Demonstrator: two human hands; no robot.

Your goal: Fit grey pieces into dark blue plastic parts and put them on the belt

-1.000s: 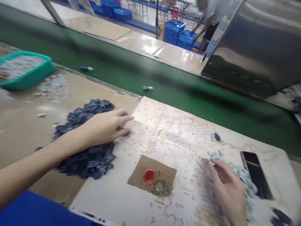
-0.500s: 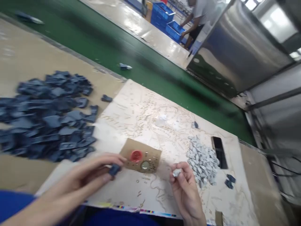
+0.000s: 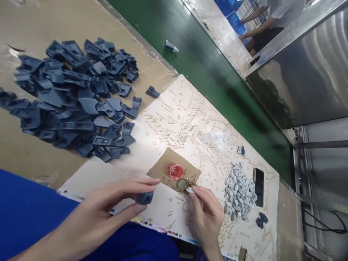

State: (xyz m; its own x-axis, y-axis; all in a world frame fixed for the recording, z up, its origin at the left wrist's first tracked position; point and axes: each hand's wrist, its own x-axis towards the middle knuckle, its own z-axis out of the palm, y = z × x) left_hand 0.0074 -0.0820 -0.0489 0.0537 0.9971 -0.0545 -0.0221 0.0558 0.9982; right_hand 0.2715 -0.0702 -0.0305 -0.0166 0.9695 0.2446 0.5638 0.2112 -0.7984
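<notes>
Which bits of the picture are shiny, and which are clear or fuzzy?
In the head view, wavy bright streaks gleam on the smooth grey metal panel; the head view has dark smudges on the long green belt, shadows or reflections, I can't tell; the head view shows the angular dark-blue plastic pieces fairly crisp, the pale-shirted background person softer.

The map sheet (image 3: pixel 210 163) before me, spread from the centre to the lower right of the frame, carries brown printed lettering (image 3: pixel 205 150), mostly too small and slanted for me to read as words. I can pick out one lone "o" (image 3: pixel 154 143) just left of centre, and another below the centre.
</notes>
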